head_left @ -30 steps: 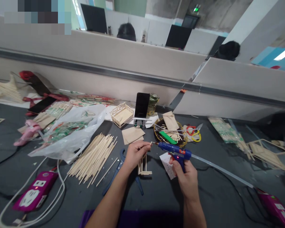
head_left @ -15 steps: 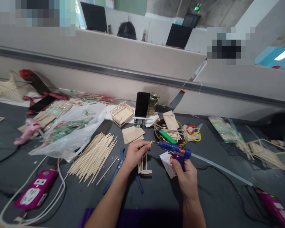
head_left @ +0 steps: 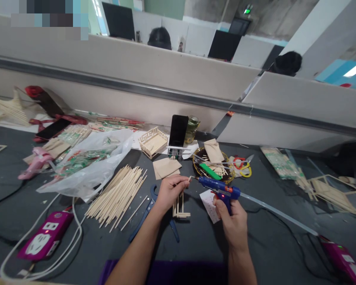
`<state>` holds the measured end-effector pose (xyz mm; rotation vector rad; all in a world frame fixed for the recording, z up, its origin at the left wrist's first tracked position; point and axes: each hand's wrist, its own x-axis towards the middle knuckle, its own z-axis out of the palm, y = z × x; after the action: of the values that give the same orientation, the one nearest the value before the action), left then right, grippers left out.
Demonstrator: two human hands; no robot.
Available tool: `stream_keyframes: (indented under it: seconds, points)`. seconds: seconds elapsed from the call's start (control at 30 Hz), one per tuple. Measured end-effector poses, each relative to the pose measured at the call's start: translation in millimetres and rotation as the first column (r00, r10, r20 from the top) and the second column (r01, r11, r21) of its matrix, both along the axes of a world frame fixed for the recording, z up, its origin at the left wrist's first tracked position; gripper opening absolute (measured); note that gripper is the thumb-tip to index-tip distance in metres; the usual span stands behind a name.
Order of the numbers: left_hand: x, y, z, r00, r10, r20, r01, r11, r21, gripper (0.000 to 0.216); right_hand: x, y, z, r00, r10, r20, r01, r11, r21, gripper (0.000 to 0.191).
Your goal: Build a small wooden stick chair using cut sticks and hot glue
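My right hand (head_left: 233, 223) is wrapped round the grip of a blue hot glue gun (head_left: 218, 187), which has a long clear glue stick (head_left: 279, 211) out of its back. The nozzle points left, at or very close to the end of a short wooden stick (head_left: 190, 179). My left hand (head_left: 172, 192) pinches that stick between thumb and fingers; most of it is hidden. Just below, a small frame of wooden sticks (head_left: 182, 215) stands on the dark table, partly covered by my left hand. A blue cutter (head_left: 150, 206) lies beneath my left forearm.
Loose wooden sticks (head_left: 118, 196) lie to the left, beside a white plastic bag (head_left: 89, 166). Behind stand a small wooden tray model (head_left: 153, 143) and a phone (head_left: 178, 130) on a holder. A round basket (head_left: 195, 168), scissors (head_left: 245, 166) and power strips (head_left: 46, 237) are also around.
Both hands and the glue gun hold nearly the same place. The view has shifted very slightly.
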<state>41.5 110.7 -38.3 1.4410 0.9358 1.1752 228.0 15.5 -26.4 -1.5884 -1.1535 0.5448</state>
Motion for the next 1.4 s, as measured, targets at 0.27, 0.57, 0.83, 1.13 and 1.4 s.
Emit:
stream_keyframes:
  seconds: [0.27,0.57,0.83,1.13,1.4]
  points:
    - [0.6,-0.2,0.1,1.000,0.014,0.002,-0.013,1.000,-0.023,0.021,-0.4,-0.4,-5.2,0.998,-0.003,-0.065,0.002,1.000,-0.017,0.037]
    - [2.6,-2.8,2.5,0.998,0.040,0.055,-0.032,0.989,-0.141,0.020,-3.6,-0.9,-0.3,0.999,-0.008,-0.044,0.009,1.000,0.009,0.035]
    - [5.8,-4.0,4.6,0.991,0.033,0.128,0.002,0.966,-0.260,0.026,-3.7,-0.3,0.4,0.998,-0.009,-0.066,0.008,1.000,-0.014,0.036]
    - [5.6,-3.2,4.0,0.991,0.009,0.135,0.026,0.967,-0.252,0.030,-3.0,0.3,-0.8,0.997,-0.003,-0.072,0.003,1.000,-0.001,0.034]
    - [4.4,-3.3,2.5,0.995,-0.002,0.103,0.022,0.980,-0.197,0.034,-6.0,2.1,-0.9,0.990,0.007,-0.141,-0.009,1.000,-0.013,0.036]
